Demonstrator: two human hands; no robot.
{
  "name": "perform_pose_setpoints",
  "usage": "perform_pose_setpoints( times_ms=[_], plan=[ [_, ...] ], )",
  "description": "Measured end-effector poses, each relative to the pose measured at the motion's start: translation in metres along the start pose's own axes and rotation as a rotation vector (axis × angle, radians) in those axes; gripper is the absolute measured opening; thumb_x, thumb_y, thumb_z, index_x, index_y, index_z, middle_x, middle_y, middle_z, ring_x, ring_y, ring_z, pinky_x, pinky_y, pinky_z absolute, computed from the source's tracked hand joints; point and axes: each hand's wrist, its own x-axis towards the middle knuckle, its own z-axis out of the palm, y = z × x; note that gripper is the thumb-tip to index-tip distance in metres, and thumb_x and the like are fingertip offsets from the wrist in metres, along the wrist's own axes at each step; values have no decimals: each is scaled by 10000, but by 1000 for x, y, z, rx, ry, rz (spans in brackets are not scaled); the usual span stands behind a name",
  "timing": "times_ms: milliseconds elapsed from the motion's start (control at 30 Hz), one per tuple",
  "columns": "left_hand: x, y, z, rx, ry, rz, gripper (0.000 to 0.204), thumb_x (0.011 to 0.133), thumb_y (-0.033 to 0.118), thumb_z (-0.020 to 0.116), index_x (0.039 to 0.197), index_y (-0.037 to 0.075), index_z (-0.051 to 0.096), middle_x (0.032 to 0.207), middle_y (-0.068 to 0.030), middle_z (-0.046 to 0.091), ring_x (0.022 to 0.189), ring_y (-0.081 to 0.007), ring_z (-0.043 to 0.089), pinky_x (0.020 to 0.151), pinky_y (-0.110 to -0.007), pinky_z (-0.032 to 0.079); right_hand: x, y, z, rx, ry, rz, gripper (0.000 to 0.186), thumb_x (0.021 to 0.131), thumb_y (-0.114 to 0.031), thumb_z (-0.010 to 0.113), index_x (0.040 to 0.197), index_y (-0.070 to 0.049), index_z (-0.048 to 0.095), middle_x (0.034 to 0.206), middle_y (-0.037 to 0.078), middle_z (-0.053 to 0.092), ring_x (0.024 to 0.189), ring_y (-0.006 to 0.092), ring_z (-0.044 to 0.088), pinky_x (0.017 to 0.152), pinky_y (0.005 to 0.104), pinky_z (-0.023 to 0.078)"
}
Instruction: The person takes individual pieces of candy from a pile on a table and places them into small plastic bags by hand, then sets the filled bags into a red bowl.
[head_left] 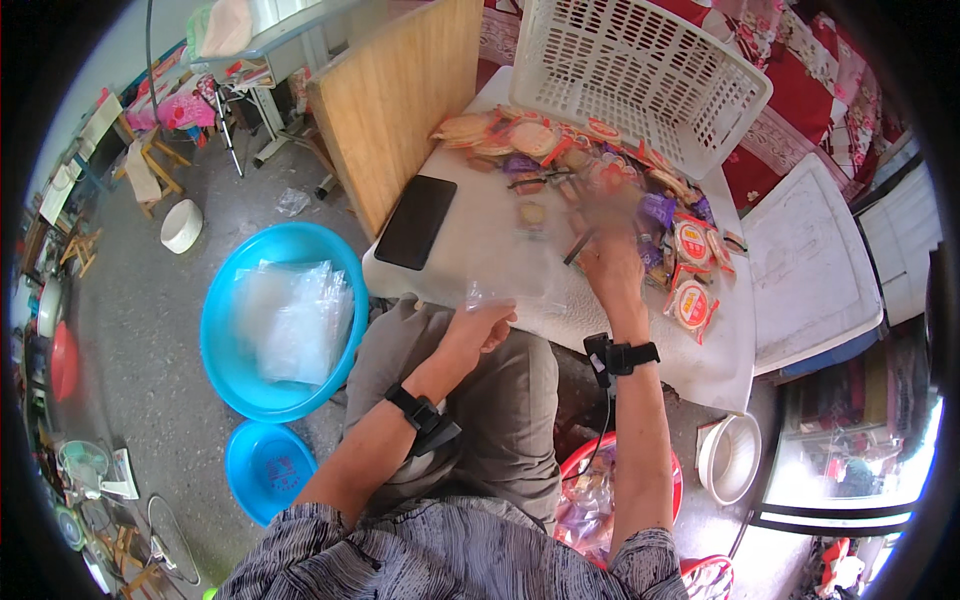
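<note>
Fingers of the left hand (478,328) are curling in together, pinching a clear plastic bag (487,294) at the near edge of the white table (470,215). The bag is looking thin, glossy and see-through. At the far right, wrapped round biscuits (692,303) are showing pale faces through clear-and-red wrappers, and purple packets (657,209) are lying among them in a loose heap. The right hand (613,272) is reaching over the heap's near side, its fingers blurring, so whether they are gripping anything I cannot tell. Its forearm is extending nearly straight; the left one is slanting inward over the 2 knees.
</note>
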Motion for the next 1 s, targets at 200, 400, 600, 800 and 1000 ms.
perform_pose_setpoints(
  times_ms=[200, 400, 600, 800, 1000],
  plan=[
    [0, -2, -2, 18, -72, 49, 192, 817, 160, 601, 697, 19, 553, 532, -34, 467, 410, -91, 373, 371, -221, 223, 5, 5, 0, 86, -129, 126, 262, 707, -130, 618, 895, 48, 575, 789, 201, 608, 764, 382, 584, 708, 441, 471],
    [-4, 2, 3, 56, -52, 70, 164, 793, 150, 593, 683, 40, 542, 537, -20, 457, 424, -83, 358, 381, -226, 219, -27, -17, -56, 485, -23, 169, 193, 727, -120, 663, 828, 36, 611, 718, 129, 599, 626, 240, 574, 578, 311, 435],
    [-12, 9, 4, 121, -82, 92, 175, 809, 175, 565, 698, 40, 549, 543, -2, 456, 465, -69, 354, 435, -225, 239, -107, -70, -82, 761, 105, 138, 120, 730, 41, 638, 844, 8, 649, 779, 85, 608, 657, 140, 550, 557, 233, 415],
    [-10, 5, 5, 149, -144, 210, 188, 825, 162, 568, 669, 73, 513, 559, 14, 446, 472, -56, 347, 432, -217, 222, -117, -89, -33, 514, 278, -26, 191, 707, 61, 626, 870, -34, 656, 823, 84, 592, 704, 233, 603, 617, 311, 495],
    [-6, 0, 7, 130, -129, 186, 105, 829, 147, 562, 750, 80, 547, 602, 27, 479, 510, -52, 397, 434, -213, 260, -97, -100, 2, 205, 326, -200, 291, 666, -22, 584, 956, -37, 617, 921, 81, 578, 819, 252, 590, 666, 325, 504]
  ],
)
